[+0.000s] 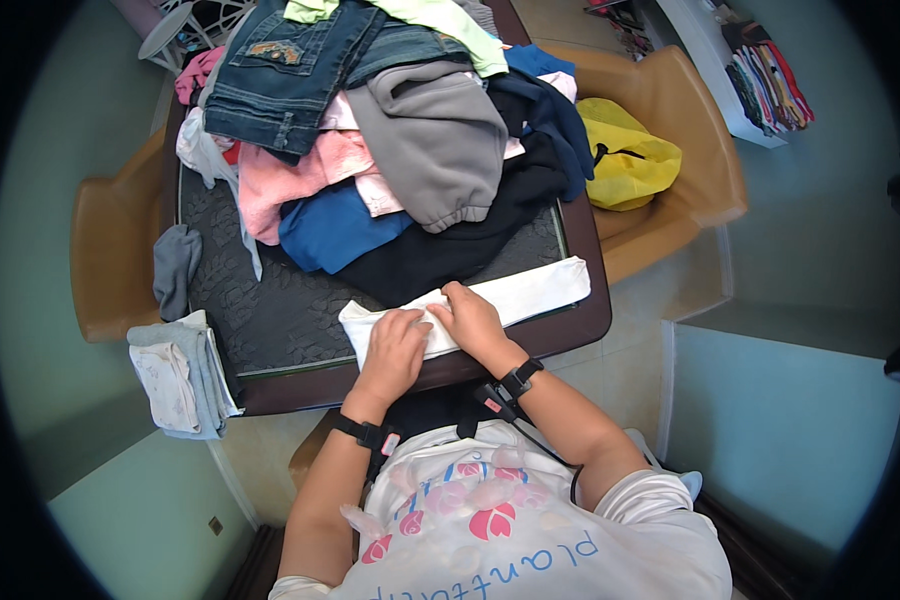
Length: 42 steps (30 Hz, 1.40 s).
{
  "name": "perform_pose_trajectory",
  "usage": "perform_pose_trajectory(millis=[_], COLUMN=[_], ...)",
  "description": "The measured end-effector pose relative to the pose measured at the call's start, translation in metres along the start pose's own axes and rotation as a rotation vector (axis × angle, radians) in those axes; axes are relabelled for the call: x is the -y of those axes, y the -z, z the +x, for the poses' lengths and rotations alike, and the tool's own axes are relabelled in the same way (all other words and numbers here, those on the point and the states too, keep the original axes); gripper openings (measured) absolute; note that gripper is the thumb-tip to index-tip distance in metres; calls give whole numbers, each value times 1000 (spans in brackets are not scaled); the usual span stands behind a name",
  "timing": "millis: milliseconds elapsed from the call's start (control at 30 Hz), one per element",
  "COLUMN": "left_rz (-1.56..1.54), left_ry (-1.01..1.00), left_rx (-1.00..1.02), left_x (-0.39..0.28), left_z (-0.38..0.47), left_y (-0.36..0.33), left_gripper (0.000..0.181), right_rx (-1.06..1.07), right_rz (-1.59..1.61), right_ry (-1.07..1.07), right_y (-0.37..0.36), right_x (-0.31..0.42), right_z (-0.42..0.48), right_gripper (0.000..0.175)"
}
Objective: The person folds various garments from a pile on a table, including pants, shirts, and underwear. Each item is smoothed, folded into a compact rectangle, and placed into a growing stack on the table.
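A white garment (529, 291), folded into a long narrow strip, lies along the table's near edge, and one end hangs slightly over the rim. My left hand (397, 349) rests on the strip's left part with its fingers curled over the fabric. Close beside it, my right hand (469, 319) grips the cloth between thumb and fingers around the middle. The fabric under both palms is hidden. Just beyond the strip, a black garment (420, 262) forms the near side of a large heap of clothes.
The heap holds blue jeans (285, 82), grey sweatpants (435, 142) and a pink towel-like cloth (292, 184). A grey sock (176, 270) and a stack of folded clothes (172, 375) sit at the table's left edge. A yellow bag (630, 154) lies on a tan chair (701, 165).
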<state>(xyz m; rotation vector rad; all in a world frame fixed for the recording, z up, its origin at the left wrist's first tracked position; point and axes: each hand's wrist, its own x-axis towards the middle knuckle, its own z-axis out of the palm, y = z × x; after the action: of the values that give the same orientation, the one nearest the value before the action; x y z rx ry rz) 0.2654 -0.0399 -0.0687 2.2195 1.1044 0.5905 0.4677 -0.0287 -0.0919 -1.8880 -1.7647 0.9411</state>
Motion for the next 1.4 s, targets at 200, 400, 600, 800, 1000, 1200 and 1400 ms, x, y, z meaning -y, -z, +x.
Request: perform_pose_trajectory(millis=[200,400,600,800,1000,1200,1400], left_rz=[30,91,76,-8,-170,99,-393], left_ry=[-17,-4,34,71,209,468,978], left_rx=[101,103,95,44,-204,-432,-494], left_x=[-11,-4,-4,-9,-18,-1,38], left_z=[19,16,18,20,8,-31,-69], left_y=[-30,-45,-50,-49,-22,3,-12], left_gripper=[46,40,37,32,28,33,47], right_rx=[-280,-540,-490,-435,-339,-99,152], right_rz=[-35,-249,-177,-95,184,338,181], right_ry=[-62,-306,-558,-432,-170,278,460], right_y=[54,105,104,108,106,53,-19], right_x=[-54,-118,-141,-127,-45,36,68], right_z=[-23,-46,-44,-39,-42,-35,-20], right_gripper=[22,57,65,41,28,31,38])
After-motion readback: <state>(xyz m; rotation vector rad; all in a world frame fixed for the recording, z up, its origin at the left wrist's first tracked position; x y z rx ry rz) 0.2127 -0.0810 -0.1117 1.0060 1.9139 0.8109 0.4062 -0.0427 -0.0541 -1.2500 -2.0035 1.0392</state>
